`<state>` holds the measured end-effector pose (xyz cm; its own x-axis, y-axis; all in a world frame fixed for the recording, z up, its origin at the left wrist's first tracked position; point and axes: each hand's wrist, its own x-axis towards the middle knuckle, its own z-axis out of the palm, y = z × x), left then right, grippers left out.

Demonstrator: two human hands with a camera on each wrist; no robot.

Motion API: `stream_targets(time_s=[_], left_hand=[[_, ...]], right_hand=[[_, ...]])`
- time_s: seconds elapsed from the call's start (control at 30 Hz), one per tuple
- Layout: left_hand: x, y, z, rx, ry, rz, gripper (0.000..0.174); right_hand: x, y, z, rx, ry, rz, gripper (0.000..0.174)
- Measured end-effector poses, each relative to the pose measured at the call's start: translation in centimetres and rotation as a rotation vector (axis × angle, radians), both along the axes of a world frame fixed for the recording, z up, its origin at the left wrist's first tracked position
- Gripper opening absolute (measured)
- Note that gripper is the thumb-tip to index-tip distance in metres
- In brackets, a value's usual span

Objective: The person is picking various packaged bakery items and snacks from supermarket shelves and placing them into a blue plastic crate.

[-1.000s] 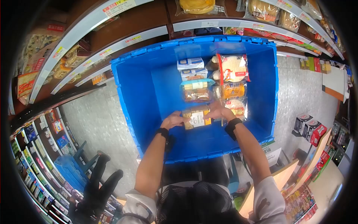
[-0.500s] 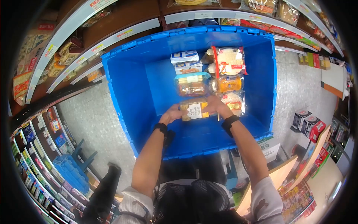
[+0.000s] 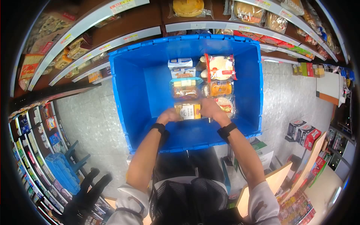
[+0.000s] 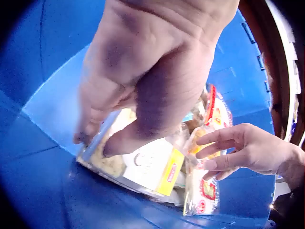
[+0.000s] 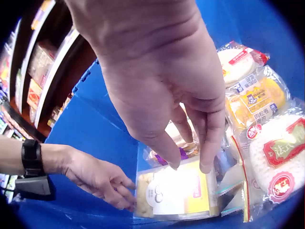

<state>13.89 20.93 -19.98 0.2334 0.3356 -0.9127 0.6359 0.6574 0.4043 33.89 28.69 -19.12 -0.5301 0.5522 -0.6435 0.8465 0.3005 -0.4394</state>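
Inside a blue crate (image 3: 131, 123), a food package (image 3: 189, 111) with clear ends and a white and yellow label lies flat, label up. At its left end is my left hand (image 3: 168, 115), fingers bent loosely, fingertips against the end in the right wrist view. My right hand (image 3: 212, 108) hovers over the package's right part, thumb and fingers (image 5: 206, 160) spread and tips close to the label. Just beyond the package sits a bagged bread (image 3: 185, 91). A bagged white round bread (image 5: 281, 160) lies right of it.
Farther back are white-and-blue packs (image 3: 180, 63), a red-edged bread bag (image 3: 220, 67) and an orange-filled pack (image 3: 221, 89). Shelves with bagged breads (image 3: 247, 13) curve behind the crate. Cartons (image 3: 303, 131) stand on the floor at right, blue crates (image 3: 62, 168) at left.
The package has shifted slightly forward, closer to the bagged bread, with both hands staying at its ends. The head view has shifted, and the person in dark trousers at lower left has moved.
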Motion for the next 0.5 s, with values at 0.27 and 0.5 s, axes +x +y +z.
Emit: stream_targets(time_s=[0.27, 0.5], left_hand=[[0.4, -1.5, 4.6, 0.292, 0.118, -0.166, 0.041], [0.4, -4.3, 10.7, 0.381, 0.144, -0.068, 0.039]], right_hand=[[1.1, 0.7, 3.8, 0.010, 0.231, 0.010, 0.035], [0.2, -0.6, 5.0, -0.027, 0.268, 0.064, 0.050]])
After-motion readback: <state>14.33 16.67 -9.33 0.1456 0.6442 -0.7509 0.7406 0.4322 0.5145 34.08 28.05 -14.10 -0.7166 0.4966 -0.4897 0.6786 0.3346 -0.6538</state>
